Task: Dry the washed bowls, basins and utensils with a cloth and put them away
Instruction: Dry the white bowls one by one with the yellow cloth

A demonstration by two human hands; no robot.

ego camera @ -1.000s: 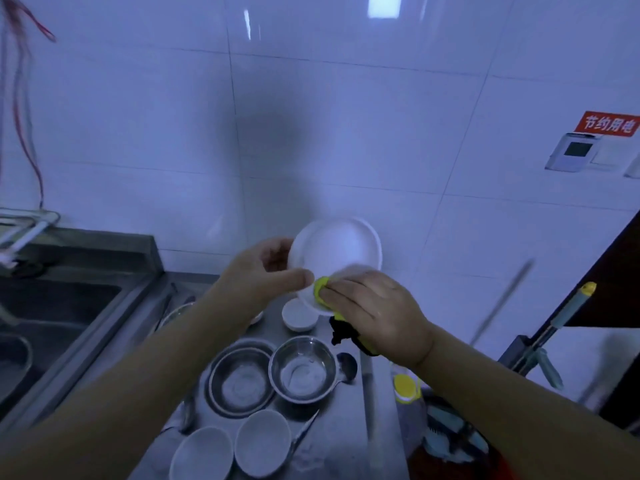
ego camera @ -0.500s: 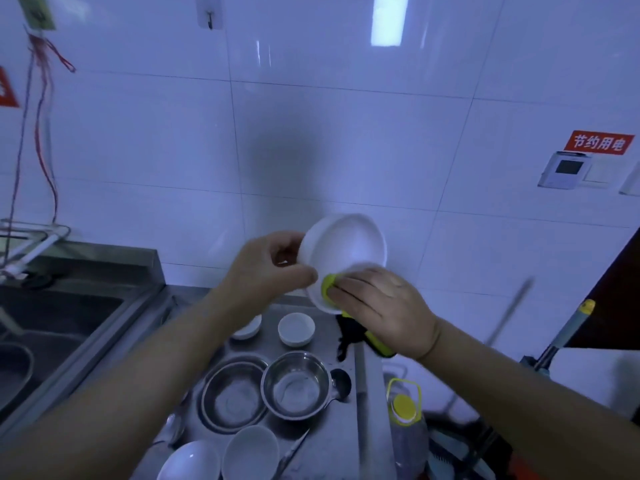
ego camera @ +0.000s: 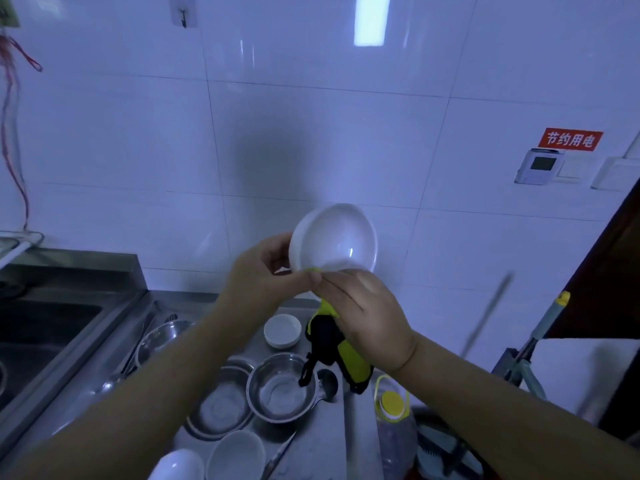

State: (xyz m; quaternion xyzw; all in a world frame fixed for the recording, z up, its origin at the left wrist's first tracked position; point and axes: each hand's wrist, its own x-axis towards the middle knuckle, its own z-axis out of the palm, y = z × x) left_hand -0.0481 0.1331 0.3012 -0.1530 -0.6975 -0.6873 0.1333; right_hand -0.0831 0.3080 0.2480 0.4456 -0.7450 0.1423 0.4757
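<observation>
Nearest, at the front of the steel counter [ego camera: 323,445], two white bowls [ego camera: 237,455] are set side by side, with a slim metal utensil [ego camera: 277,457] laid just to their right. Behind them two steel basins [ego camera: 282,386] are placed close together, a ladle [ego camera: 327,379] lies against the right one, and a yellow-capped bottle [ego camera: 393,420] is stood past the counter's right edge. Farther back a small white dish [ego camera: 282,330] is seen. Above these a white bowl [ego camera: 334,239] is held in the air, tilted with its inside toward the camera; its left rim is pinched between thumb and fingers of the left hand [ego camera: 263,275]. A yellow and black cloth [ego camera: 346,351] is gripped in the curled right hand [ego camera: 363,306] and pressed to the bowl's lower rim, its loose end hanging over the basins. A sink [ego camera: 52,327] is set at the left, and a white tiled wall [ego camera: 311,133] with a red sign [ego camera: 569,139] is seen beyond
</observation>
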